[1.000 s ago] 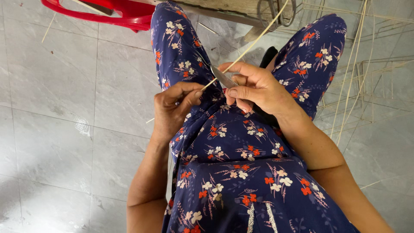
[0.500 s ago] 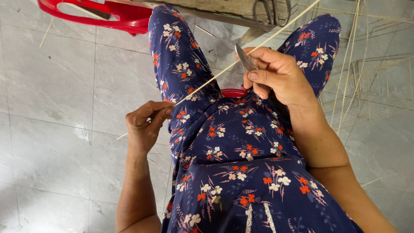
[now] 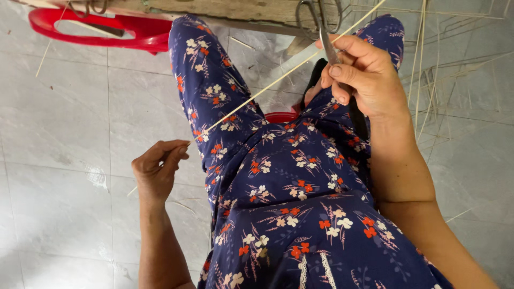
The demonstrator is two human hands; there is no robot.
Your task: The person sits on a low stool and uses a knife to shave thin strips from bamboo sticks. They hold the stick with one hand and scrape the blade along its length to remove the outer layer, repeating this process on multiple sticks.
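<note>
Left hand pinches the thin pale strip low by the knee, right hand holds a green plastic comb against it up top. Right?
Not quite. The right hand holds a small metal blade, not a green plastic comb, against the thin pale strip. The rest stands: the left hand pinches the strip's lower end beside the knee. The head view shows it.

Pale grey marbled floor tiles [image 3: 64,107] fill the frame under soft daylight. A red plastic chair [image 3: 134,29] sits upper left beside a weathered wooden plank [image 3: 230,10] along the top; thin cane strips [image 3: 455,80] lie scattered at right.
</note>
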